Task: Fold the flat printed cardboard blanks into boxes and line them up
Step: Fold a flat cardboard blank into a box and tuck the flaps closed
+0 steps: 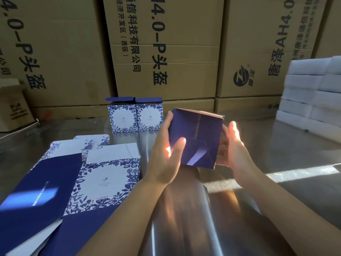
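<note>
box (195,133) edges — left hand (164,157), right hand (235,150)

The left forearm (129,209) and the right forearm (276,200) are both bare as far as the frame edge. The left hand (164,159) and the right hand (235,150) are bare too, with slim fingers. Bright sunlight glows on some fingertips.

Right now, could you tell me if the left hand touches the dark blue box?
Touching. Head view: left hand grips the dark blue box, thumb across it.
</note>
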{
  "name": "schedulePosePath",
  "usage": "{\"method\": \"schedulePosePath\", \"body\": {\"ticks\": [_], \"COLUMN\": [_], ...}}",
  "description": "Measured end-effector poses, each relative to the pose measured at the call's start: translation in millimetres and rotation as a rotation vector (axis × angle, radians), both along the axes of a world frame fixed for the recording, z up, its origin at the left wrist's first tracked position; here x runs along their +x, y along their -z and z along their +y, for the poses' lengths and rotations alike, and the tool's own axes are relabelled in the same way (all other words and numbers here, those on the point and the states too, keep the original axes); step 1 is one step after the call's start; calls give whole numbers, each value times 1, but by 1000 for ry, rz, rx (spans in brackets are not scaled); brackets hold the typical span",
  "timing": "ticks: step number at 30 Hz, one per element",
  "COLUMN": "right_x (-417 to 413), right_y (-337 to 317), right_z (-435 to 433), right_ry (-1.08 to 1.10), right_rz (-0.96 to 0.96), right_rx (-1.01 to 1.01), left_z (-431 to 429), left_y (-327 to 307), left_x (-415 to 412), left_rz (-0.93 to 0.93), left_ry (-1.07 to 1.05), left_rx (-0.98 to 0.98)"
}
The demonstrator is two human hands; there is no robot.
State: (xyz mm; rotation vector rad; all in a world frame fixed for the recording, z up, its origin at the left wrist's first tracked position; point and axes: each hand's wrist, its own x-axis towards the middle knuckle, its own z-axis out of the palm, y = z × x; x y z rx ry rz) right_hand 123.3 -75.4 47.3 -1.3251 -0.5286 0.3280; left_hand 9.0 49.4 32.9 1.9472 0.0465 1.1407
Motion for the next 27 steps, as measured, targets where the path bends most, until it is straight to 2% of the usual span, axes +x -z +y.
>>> {"method": "schedulePosePath", "body": {"ticks": [3, 7, 17, 22, 27], "right_x": [4, 6, 7, 6, 2], "right_y": [-1, -1, 7, 6, 1], "right_z": [-4, -5, -2, -2, -7], "right_ry": [-64, -46, -60, -72, 15], "right_rz": [69, 80, 60, 13, -266], "right_rx": [10, -8, -75, -83, -65], "left_z": [1, 3, 10, 7, 1], "left_y": [0, 0, -3, -6, -4], "left_x": [1, 4, 7, 5, 2], "left_rz": [-45, -79, -128, -148, -50], "left_ry": [33, 38, -207, -254, -260], "left_rx": [-65, -127, -347, -282, -81]}}
